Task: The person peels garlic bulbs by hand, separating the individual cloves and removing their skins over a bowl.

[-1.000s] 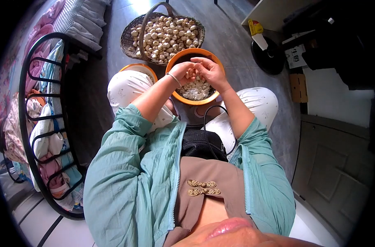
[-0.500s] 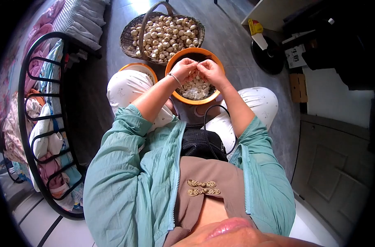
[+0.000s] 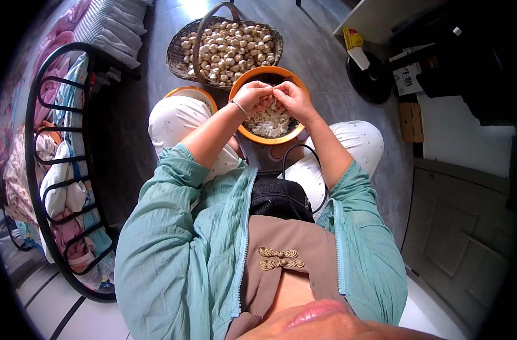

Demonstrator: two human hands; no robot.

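Over an orange-rimmed bowl (image 3: 249,132) of papery garlic skins (image 3: 268,122), my two hands meet at the fingertips. My left hand (image 3: 255,96) is closed in a pinch, its curled fingers partly hiding what it holds. Touching it, my right hand (image 3: 293,101) pinches from the other side with thumb and forefinger. Between them is a small pale piece, apparently garlic, mostly covered by the fingers. Just beyond the bowl stands a wicker basket (image 3: 177,63) with a tall handle, filled with garlic bulbs (image 3: 230,48).
A second orange-rimmed bowl (image 3: 204,94) sits by my left knee, partly hidden. To the left is a black metal bed frame (image 3: 32,164) with clothes and bedding. On the right are a round black base (image 3: 369,79), a cardboard box (image 3: 411,122) and a grey door (image 3: 457,226).
Both hands stay pinched together over the bowl, with only a very slight shift of the fingers. The bowl and basket have not moved.
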